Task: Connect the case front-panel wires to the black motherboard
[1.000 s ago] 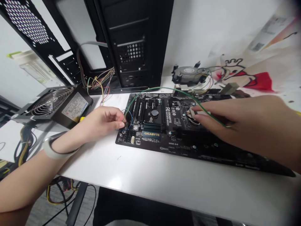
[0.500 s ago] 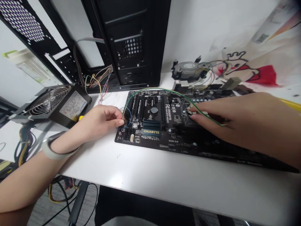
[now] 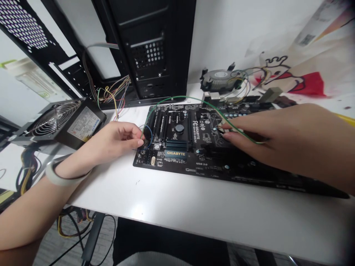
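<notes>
A black motherboard [image 3: 177, 129] lies on the white table. My left hand [image 3: 120, 143] is at its left corner, thumb and forefinger pinched on the end of a green wire [image 3: 177, 98]. A thin blue wire [image 3: 151, 135] loops beside those fingertips. The green wire arches over the board to my right hand [image 3: 266, 138]. That hand is closed over the board's right part, with a small pale connector and dark tip between its fingers, partly hidden. The wire passes along its fingers.
Behind the board stands a black computer case [image 3: 163, 22]. A power supply [image 3: 85, 123] with cables sits at the left. At the back right are a cooler fan [image 3: 220, 79] and a printed bag [image 3: 288, 77]. The table's front edge [image 3: 144, 222] is near me.
The whole view has shifted slightly, moving things a little left. The green wire's arch stands slightly higher above the board. Both hands keep nearly the same grip.
</notes>
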